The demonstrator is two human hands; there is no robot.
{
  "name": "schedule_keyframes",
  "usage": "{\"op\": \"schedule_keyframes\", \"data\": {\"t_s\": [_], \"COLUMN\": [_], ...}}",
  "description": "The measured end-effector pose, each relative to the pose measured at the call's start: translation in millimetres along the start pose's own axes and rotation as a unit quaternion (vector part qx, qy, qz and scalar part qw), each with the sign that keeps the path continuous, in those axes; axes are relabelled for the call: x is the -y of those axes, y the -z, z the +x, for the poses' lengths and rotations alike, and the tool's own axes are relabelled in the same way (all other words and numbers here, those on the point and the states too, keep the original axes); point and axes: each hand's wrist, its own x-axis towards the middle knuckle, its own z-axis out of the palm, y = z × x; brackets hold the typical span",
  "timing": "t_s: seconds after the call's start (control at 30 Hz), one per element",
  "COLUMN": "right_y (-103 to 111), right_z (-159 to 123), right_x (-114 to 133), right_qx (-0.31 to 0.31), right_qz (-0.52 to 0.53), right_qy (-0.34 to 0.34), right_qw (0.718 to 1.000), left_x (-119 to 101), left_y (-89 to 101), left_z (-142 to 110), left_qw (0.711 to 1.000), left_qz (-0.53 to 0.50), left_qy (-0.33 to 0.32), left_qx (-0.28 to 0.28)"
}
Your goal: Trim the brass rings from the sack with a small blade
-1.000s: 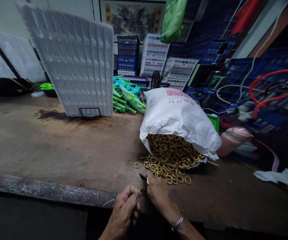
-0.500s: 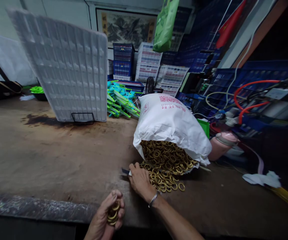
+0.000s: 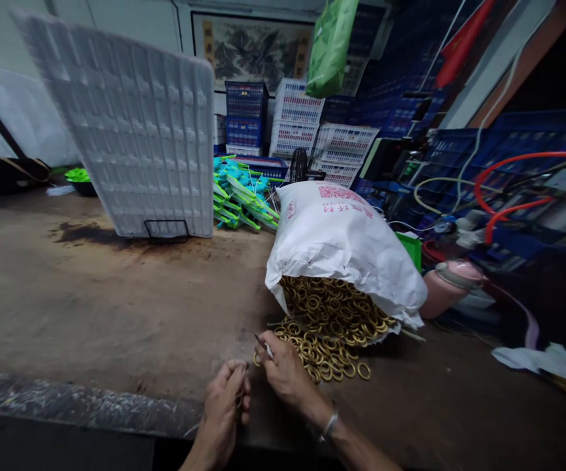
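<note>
A white woven sack [image 3: 346, 245] lies on its side on the brown workbench [image 3: 91, 314], and several brass rings [image 3: 334, 327] spill from its open mouth. My left hand [image 3: 226, 409] is near the front edge, closed around a small stack of brass rings. Just to its right, my right hand [image 3: 285, 373], with a metal bracelet on the wrist, pinches a small dark tool with a white part [image 3: 264, 345]. It hovers at the left edge of the spilled rings. The two hands almost touch.
A white moulded tray [image 3: 135, 131] stands upright on a wire stand at the back. Beside it lie green and blue plastic parts [image 3: 241, 193]. Stacked blue and white crates [image 3: 302, 114], red hoses [image 3: 513, 190] and a pink bottle [image 3: 452, 284] crowd the back and right.
My right hand has drawn back from the ring pile toward my left hand with the tool. My left hand has turned over, so its rings are now mostly hidden.
</note>
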Motion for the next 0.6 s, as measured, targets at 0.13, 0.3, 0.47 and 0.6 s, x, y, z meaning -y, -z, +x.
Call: {"op": "schedule_keyframes", "data": {"t_s": [0.13, 0.3, 0.47, 0.6], "right_y": [2, -1, -2, -4], "right_z": [-15, -22, -23, -25], "right_x": [0, -3, -13, -20], "right_qx": [-0.014, -0.020, 0.040, 0.067], "right_qz": [0.092, 0.128, 0.239, 0.318], "right_qy": [0.032, -0.007, -0.089, -0.144], "right_qw": [0.995, 0.992, 0.966, 0.935], "left_x": [4, 7, 11, 11], "left_y": [-11.5, -18.2, -15.4, -16.3], "left_z": [2, 5, 8, 8], "left_qw": [0.993, 0.981, 0.954, 0.953], "left_qz": [0.114, 0.163, 0.204, 0.219], "left_qy": [-0.022, -0.100, -0.221, -0.209], "left_qx": [0.012, 0.000, -0.007, 0.020]}}
